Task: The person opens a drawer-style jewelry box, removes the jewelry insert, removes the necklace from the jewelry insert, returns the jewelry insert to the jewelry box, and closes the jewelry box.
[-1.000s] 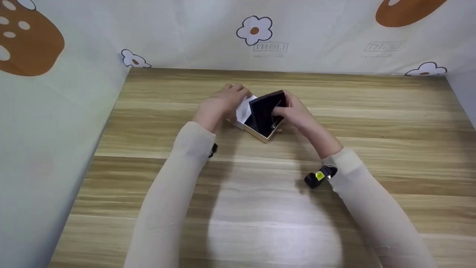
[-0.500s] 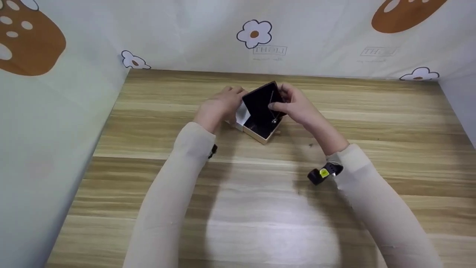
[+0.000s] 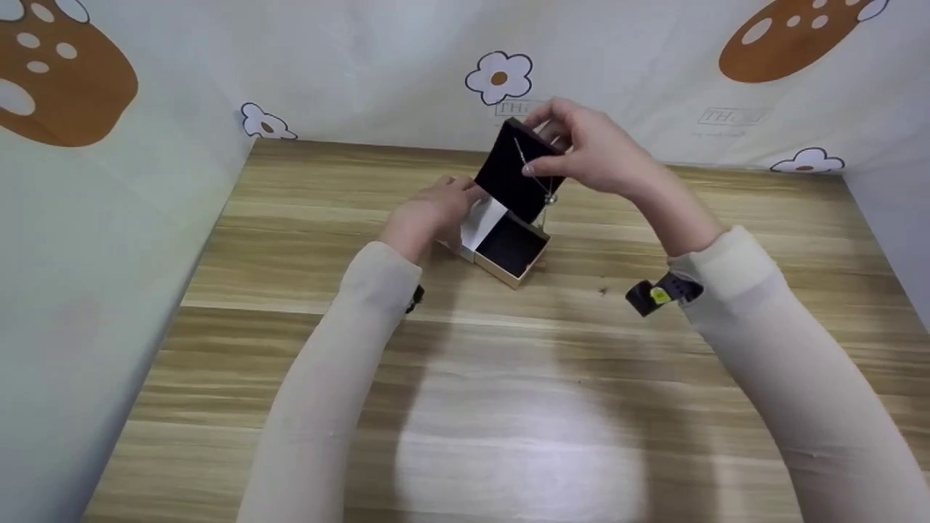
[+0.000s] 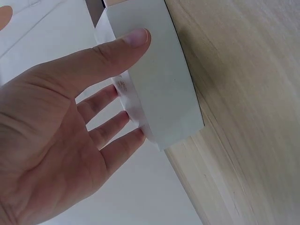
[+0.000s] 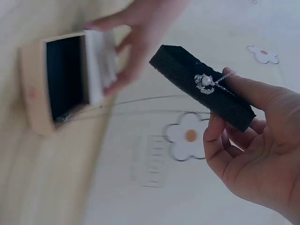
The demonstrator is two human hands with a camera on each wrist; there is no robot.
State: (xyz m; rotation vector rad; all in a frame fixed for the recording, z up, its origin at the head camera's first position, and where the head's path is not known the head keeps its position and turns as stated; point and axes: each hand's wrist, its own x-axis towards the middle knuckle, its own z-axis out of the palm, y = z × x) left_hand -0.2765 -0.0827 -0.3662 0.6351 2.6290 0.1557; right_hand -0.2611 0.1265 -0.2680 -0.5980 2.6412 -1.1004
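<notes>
My left hand (image 3: 432, 218) grips a white box sleeve (image 4: 161, 84) on the table, thumb on one side and fingertips along another. Out of the sleeve sticks a tan drawer (image 3: 498, 274) with a black inside. Above it, my right hand (image 3: 599, 152) pinches a tilted black foam pad (image 3: 501, 171) between thumb and fingers. A silver necklace (image 5: 224, 78) lies over the pad, its pendant with a pearl-like bead (image 5: 206, 80) hanging at the pad's face. In the right wrist view, its thin chain (image 5: 150, 98) trails down to the drawer.
The wood-grain table (image 3: 523, 407) ends at a pale, flower-printed wall covering (image 3: 385, 80) right behind the hands. A similar covering (image 3: 87, 240) borders the left side. Dark wrist cameras (image 3: 657, 294) sit at both cuffs.
My right hand has lifted the foam pad and necklace up out of the drawer, toward the back wall, baring the drawer's black inside. The left hand stays on the sleeve.
</notes>
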